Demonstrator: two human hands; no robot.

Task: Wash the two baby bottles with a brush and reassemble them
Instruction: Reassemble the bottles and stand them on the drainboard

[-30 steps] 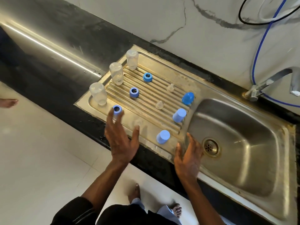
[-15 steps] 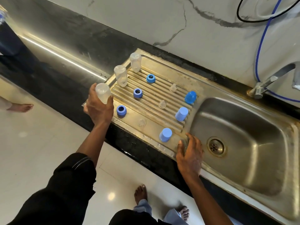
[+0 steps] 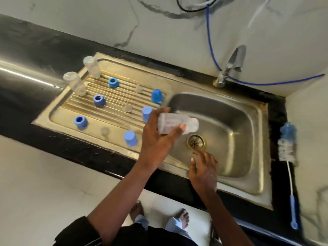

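Note:
My left hand grips a clear baby bottle lying sideways over the left rim of the sink basin. My right hand hovers open over the basin's front edge, near the drain. Two more clear bottles stand on the draining board. Three blue screw rings, blue caps and clear teats lie across the board. A blue-and-white bottle brush lies on the counter right of the sink.
A steel tap stands behind the basin, with blue and black hoses on the marble wall. A black counter frames the sink. Bare feet show on the tiled floor below.
My left hand lifted the nearest bottle off the draining board and carried it right to the basin, tipped sideways. My right hand left the sink rim and moved over the basin.

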